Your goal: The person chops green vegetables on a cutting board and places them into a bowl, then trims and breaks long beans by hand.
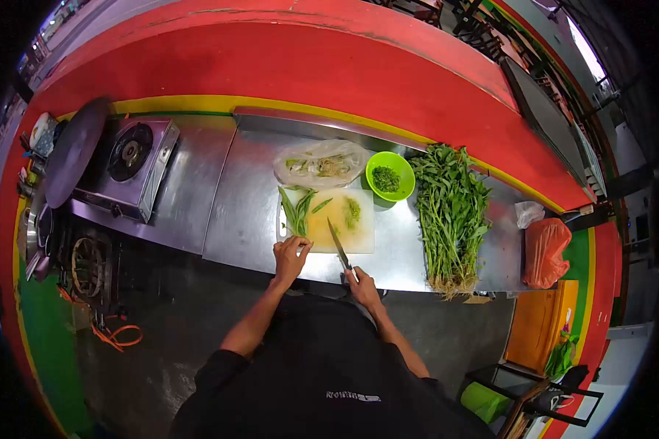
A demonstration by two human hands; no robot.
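Note:
A white cutting board [365,244] lies on the steel counter before me. My right hand [362,285] grips a kitchen knife [339,245], its blade pointing up and left over the board's lower edge. At the board's lower left corner is my left hand [291,257], fingers pinched together at the lower ends of some long green leaves [295,212]. Whatever sits between those fingertips is too small to make out. One separate leaf piece [321,205] lies mid-board, and a small pile of chopped greens [352,214] sits on the right side.
Behind the board are a clear plastic bag [322,162] with plant scraps and a green bowl [390,176] of chopped greens. A large bunch of leafy stems [452,219] lies right, a red plastic bag [545,252] beyond it. A gas stove [128,168] stands left. A red wall [307,66] bounds the back.

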